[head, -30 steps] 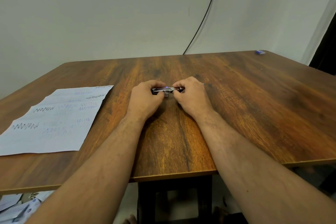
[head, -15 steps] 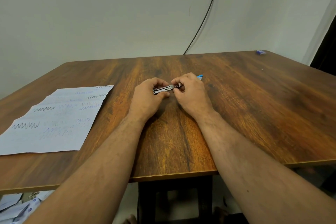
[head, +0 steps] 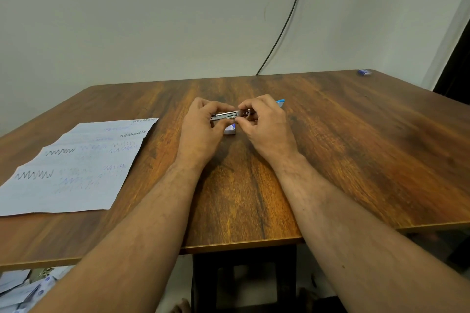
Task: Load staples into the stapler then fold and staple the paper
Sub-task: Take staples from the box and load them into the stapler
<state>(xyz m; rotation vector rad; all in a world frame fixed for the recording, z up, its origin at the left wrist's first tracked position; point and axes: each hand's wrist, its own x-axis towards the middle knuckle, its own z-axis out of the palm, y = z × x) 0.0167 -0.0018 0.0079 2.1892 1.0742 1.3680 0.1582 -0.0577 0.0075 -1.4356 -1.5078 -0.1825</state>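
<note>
A small stapler [head: 227,115] with a silver metal channel is held just above the middle of the wooden table [head: 330,160]. My left hand [head: 203,132] grips its left end and my right hand [head: 267,127] pinches its right end. A blue part of the stapler [head: 280,102] pokes out behind my right hand. A small blue staple box [head: 231,129] lies on the table under the hands. A sheet of paper [head: 76,168] with scribbled lines lies flat at the left of the table.
Another small blue box [head: 365,72] sits at the table's far right corner. A black cable [head: 284,25] runs down the wall behind the table. Loose papers [head: 23,290] lie on the floor at the lower left.
Both hands have lifted the stapler slightly and tilted it; the blue part behind my right hand and the staple box beneath have come into sight.
</note>
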